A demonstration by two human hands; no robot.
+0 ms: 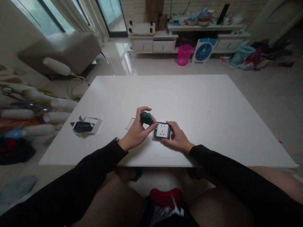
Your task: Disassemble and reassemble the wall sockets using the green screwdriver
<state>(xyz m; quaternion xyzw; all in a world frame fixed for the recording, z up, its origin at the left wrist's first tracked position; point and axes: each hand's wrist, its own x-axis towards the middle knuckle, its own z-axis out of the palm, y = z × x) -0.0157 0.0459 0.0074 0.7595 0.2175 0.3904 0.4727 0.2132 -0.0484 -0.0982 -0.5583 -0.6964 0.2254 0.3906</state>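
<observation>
A wall socket (162,130) with a white face and dark frame lies on the white table (189,94), its slots facing up. My right hand (177,136) grips it along the right side, thumb at the near edge and fingers at the far edge. In my left hand (139,129) is a screwdriver with a green and black handle (146,118), slanting down toward the socket's left edge. The fingers are closed around it; its tip is too small to make out. A white cover frame (130,123) lies partly hidden behind my left hand.
An opened box (86,125) with dark contents sits at the table's left. Beyond the table stand a pink basket (184,55), a blue-and-white fan (204,50) and a white cabinet (151,45). A grey bench (61,50) is at the back left, with clutter below it.
</observation>
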